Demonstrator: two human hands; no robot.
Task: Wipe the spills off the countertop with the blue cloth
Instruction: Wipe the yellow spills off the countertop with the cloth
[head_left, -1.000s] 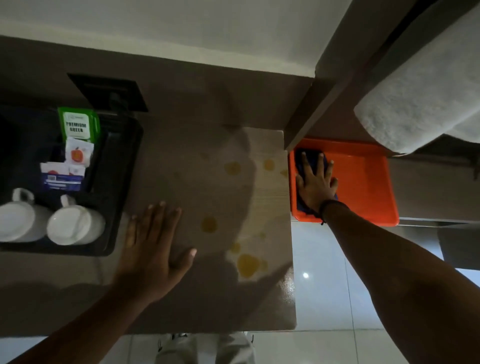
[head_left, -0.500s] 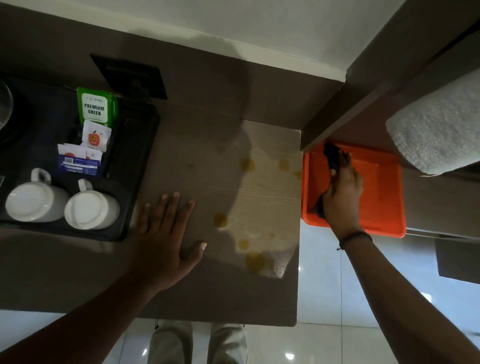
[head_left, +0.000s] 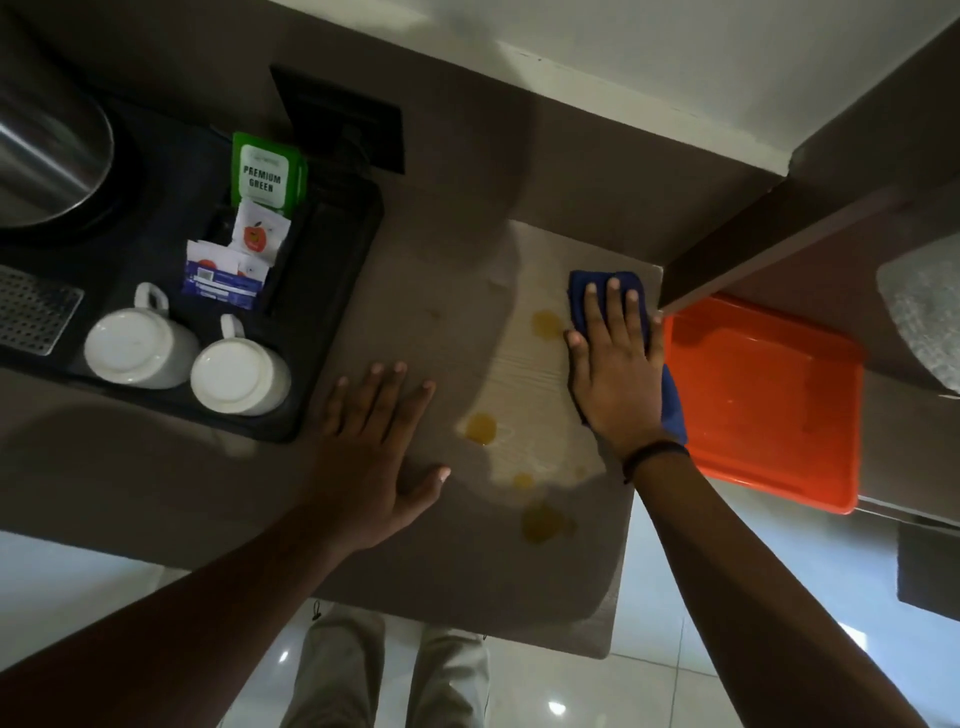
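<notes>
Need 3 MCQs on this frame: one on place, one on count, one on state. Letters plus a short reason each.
1. Where is the blue cloth?
A. in the orange tray
B. on the countertop under the right hand
C. in the black tray

2. How many white mugs stand in the black tray?
A. one
B. two
C. three

3. What is the left hand doing?
A. lying flat on the countertop
B. gripping a mug
C. holding the cloth

Answers:
1 B: the right hand presses it on the countertop, left of the orange tray.
2 B: two mugs, upside down.
3 A: palm down, fingers spread, holding nothing.
</notes>
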